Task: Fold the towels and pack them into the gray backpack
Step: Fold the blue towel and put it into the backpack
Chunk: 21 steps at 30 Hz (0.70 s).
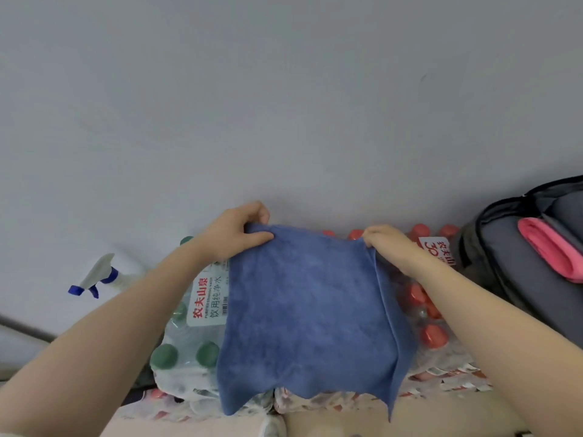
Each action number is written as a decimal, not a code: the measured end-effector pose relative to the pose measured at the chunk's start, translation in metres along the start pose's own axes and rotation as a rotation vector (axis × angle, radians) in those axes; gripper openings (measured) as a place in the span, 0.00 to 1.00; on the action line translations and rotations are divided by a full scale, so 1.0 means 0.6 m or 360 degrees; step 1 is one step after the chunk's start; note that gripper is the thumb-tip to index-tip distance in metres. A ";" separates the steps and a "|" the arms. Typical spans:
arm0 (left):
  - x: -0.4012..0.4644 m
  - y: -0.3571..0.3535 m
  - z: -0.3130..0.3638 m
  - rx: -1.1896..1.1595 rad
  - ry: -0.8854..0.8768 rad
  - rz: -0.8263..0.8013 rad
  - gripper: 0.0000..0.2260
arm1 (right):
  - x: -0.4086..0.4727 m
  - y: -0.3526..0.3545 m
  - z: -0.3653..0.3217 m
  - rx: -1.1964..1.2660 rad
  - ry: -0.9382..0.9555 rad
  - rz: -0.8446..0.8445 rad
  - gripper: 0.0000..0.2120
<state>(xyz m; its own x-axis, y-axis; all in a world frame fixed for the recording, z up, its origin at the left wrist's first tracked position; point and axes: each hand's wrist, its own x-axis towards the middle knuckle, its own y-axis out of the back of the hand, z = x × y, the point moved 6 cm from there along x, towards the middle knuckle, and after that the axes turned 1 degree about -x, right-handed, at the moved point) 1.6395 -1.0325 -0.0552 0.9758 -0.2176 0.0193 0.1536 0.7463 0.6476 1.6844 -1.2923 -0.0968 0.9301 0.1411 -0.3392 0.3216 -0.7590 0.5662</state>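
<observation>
Gray wall behind, both hands hold a blue towel (pixel 309 316) up over shrink-wrapped bottle packs (pixel 189 342), left hand (pixel 235 233) and right hand (pixel 386 244) fingers pinching its top corners, gray backpack (pixel 511 269) with pink towel (pixel 552 247) far right.

I hold the blue towel (pixel 306 313) up by its top corners, doubled over, hanging loose with a wavy bottom edge. At three o'clock my gray backpack (pixel 517 272) lies unzipped, a folded pink towel (pixel 552 247) tucked inside its opening.
</observation>
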 end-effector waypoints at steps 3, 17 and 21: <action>-0.027 0.024 -0.022 -0.0221 0.0027 -0.0087 0.07 | -0.001 0.000 -0.004 -0.0059 -0.0013 -0.0017 0.15; -0.066 0.037 -0.104 0.0063 0.0267 -0.0201 0.13 | -0.018 -0.031 -0.014 -0.0312 0.0016 0.0270 0.09; -0.071 0.044 -0.100 -0.0027 0.0300 -0.0161 0.12 | -0.027 -0.033 -0.025 0.0050 0.0106 0.0246 0.12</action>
<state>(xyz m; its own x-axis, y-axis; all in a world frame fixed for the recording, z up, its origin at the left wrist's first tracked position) 1.6114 -0.9661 -0.0846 0.9669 -0.1719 -0.1888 0.2534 0.7376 0.6259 1.6655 -1.2698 -0.0913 0.9781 0.0618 -0.1987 0.1688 -0.7941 0.5839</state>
